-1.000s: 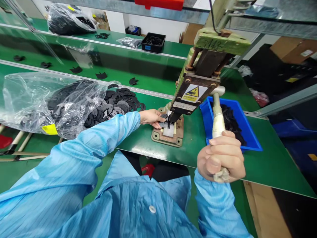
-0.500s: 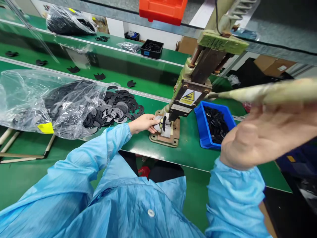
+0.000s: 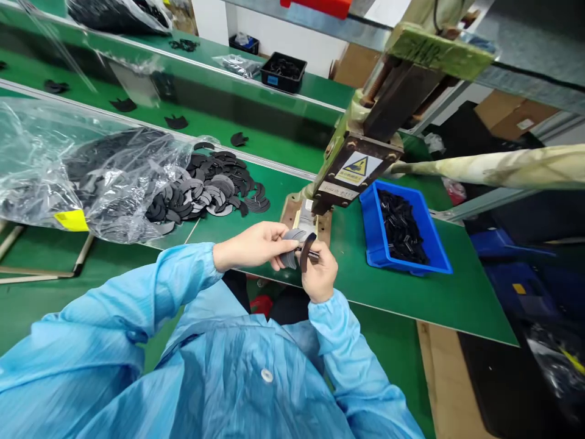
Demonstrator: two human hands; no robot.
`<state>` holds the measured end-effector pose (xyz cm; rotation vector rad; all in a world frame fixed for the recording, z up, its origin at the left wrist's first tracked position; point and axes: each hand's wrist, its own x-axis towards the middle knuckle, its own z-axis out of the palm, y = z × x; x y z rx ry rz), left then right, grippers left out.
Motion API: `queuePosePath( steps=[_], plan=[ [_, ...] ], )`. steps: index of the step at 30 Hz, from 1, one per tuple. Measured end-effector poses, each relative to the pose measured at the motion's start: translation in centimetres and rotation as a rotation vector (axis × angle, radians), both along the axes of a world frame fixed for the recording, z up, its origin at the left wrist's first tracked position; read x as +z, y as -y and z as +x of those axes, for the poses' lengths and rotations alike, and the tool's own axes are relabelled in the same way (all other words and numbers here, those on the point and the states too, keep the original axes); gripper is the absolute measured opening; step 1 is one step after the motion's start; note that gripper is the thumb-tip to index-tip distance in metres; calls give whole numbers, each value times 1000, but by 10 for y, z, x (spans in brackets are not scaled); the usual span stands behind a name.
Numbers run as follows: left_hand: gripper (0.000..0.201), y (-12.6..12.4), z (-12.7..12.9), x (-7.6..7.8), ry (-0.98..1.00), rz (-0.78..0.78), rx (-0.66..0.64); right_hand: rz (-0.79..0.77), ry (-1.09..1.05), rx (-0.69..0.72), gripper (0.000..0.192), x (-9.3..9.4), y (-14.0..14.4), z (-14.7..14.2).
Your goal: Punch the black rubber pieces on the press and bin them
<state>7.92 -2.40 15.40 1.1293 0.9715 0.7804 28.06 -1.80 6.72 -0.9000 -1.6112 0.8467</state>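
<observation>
My left hand (image 3: 260,247) is closed on several grey curved pieces (image 3: 289,259), pinched between thumb and fingers. Close beside it, my right hand (image 3: 320,273) is closed on a black crescent-shaped piece (image 3: 308,251), which stands upright from the fingers. Both hands meet just in front of the hand press (image 3: 351,164), over the near edge of its base (image 3: 324,225). The press's long lever (image 3: 493,167) points off to the right, with no hand on it. To the left, a heap of grey and black crescent pieces (image 3: 219,189) spills from a clear plastic bag (image 3: 114,195).
A blue bin (image 3: 439,244) of black parts stands right of the press. Behind the green bench (image 3: 388,292), a conveyor belt (image 3: 201,131) carries several black pieces. A black bin (image 3: 284,73) sits farther back, and a metal shelf (image 3: 320,30) hangs overhead.
My right hand has left the lever and come down beside my left hand, where it now grips the black piece. My left hand has drawn back from the press base, still holding grey pieces.
</observation>
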Motion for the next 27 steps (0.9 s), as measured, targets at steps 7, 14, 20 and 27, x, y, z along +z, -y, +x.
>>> queuePosePath(
  steps=[7, 14, 20, 27],
  plan=[
    [55, -1, 4, 2, -39, -64, -63, 77, 33, -66, 11, -1, 12, 1],
    [42, 3, 15, 7, -218, 49, 35, 87, 127, -79, 10, 7, 11, 7],
    [37, 7, 21, 14, -233, 45, 38, 145, 144, -90, 12, 3, 13, 9],
    [54, -2, 9, 7, -15, -78, -127, 145, 119, -103, 14, -2, 20, 10]
  ],
)
